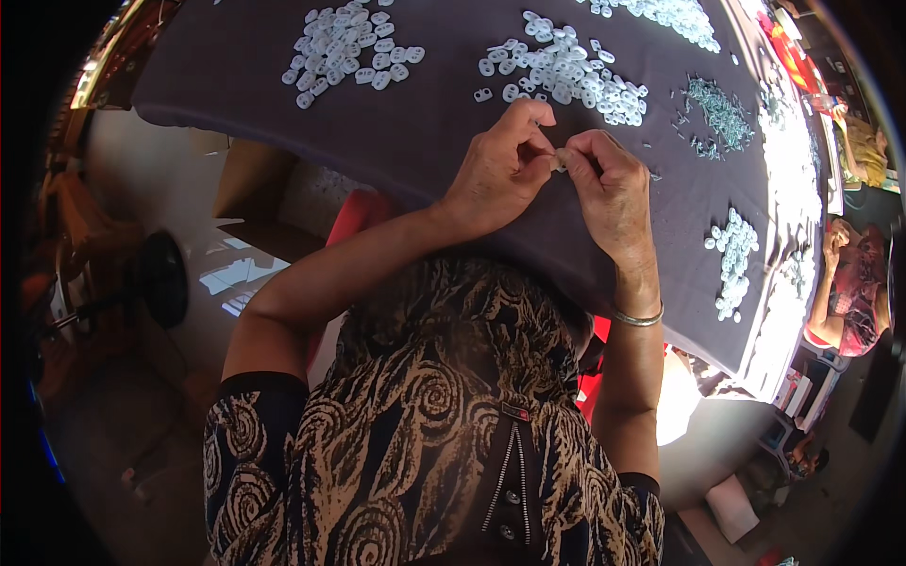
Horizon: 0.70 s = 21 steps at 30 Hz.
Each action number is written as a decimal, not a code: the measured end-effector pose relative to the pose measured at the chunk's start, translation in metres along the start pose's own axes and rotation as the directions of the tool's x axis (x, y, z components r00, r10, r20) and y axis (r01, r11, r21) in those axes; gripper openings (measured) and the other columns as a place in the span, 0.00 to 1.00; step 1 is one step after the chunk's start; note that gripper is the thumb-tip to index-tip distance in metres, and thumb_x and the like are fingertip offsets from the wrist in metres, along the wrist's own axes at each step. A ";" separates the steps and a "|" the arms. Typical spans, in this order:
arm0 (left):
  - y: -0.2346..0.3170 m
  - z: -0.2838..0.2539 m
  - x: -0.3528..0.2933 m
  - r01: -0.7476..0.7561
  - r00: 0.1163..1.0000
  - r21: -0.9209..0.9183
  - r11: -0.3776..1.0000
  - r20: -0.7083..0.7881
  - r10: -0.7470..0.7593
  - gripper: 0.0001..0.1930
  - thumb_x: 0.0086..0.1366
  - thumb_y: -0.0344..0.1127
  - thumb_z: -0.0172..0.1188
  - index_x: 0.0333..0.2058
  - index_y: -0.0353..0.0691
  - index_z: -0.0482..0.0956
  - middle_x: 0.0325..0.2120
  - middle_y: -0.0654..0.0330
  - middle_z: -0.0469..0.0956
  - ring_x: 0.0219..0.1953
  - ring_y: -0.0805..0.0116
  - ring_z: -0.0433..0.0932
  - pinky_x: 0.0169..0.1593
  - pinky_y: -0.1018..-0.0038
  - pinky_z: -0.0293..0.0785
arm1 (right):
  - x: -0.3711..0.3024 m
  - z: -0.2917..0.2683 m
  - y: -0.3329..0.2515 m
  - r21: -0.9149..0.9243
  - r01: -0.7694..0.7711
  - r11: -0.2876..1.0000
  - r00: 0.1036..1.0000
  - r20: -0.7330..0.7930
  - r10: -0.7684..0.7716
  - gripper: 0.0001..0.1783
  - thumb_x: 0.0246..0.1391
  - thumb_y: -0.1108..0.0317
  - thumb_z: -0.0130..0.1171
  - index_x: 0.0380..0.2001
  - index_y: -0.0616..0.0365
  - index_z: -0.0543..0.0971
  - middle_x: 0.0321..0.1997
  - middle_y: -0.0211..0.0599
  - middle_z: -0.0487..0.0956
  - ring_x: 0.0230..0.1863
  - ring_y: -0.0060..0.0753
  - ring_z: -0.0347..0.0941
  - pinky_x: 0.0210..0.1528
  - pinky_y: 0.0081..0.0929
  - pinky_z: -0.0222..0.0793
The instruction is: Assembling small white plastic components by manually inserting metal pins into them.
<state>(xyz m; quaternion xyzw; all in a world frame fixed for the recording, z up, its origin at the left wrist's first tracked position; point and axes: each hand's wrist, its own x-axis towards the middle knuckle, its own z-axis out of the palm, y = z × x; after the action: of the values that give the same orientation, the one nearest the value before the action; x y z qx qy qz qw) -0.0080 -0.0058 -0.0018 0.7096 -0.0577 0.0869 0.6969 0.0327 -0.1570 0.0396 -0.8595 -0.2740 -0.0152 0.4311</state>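
Note:
My left hand (498,174) and my right hand (613,193) meet above the near side of the dark-clothed table (406,156). Their fingertips pinch together at one spot, and whatever small piece is between them is mostly covered by the fingers. On the left hand the index finger arches above the thumb. A metal bangle circles my right wrist. Just beyond my hands lies a loose heap of small white oval plastic pieces with two holes (562,71). To the right of it is a scattered pile of tiny grey-green pieces (719,113), possibly screws.
Another heap of white two-holed pieces (344,47) lies far left, and a pale pile (665,19) at the far edge. White assembled-looking pieces (734,259) lie at right. An open cardboard box (260,189) and a black round fan-like object (162,280) stand left. Other people sit at right.

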 end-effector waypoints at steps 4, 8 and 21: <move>-0.003 0.000 0.000 -0.019 1.000 0.003 1.000 -0.007 0.019 0.17 0.61 0.23 0.57 0.47 0.39 0.63 0.27 0.66 0.73 0.26 0.82 0.71 0.27 0.84 0.71 | 0.003 0.001 0.002 -0.007 -0.017 1.000 0.999 0.027 0.017 0.05 0.54 0.73 0.59 0.28 0.63 0.76 0.22 0.27 0.75 0.23 0.14 0.65 0.26 0.18 0.64; 0.000 0.001 0.000 -0.024 0.999 -0.016 1.000 -0.035 0.024 0.17 0.57 0.20 0.57 0.45 0.36 0.64 0.23 0.62 0.74 0.27 0.77 0.75 0.33 0.78 0.72 | 0.002 -0.001 0.000 0.051 -0.119 0.992 0.990 0.080 0.115 0.06 0.55 0.71 0.59 0.28 0.62 0.76 0.21 0.25 0.73 0.23 0.13 0.64 0.25 0.17 0.64; 0.000 -0.003 0.003 -0.009 0.999 -0.037 0.999 0.039 0.010 0.17 0.60 0.21 0.56 0.45 0.39 0.62 0.30 0.63 0.74 0.28 0.82 0.72 0.27 0.84 0.72 | 0.004 -0.005 0.003 0.311 -0.284 0.907 0.957 0.148 0.249 0.17 0.64 0.58 0.50 0.31 0.62 0.77 0.21 0.24 0.69 0.22 0.14 0.62 0.25 0.16 0.62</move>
<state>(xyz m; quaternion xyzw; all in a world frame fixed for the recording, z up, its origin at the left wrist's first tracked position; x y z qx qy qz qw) -0.0055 -0.0023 -0.0016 0.6980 -0.0763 0.0754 0.7080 0.0385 -0.1606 0.0417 -0.8044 -0.1749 0.1348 0.5515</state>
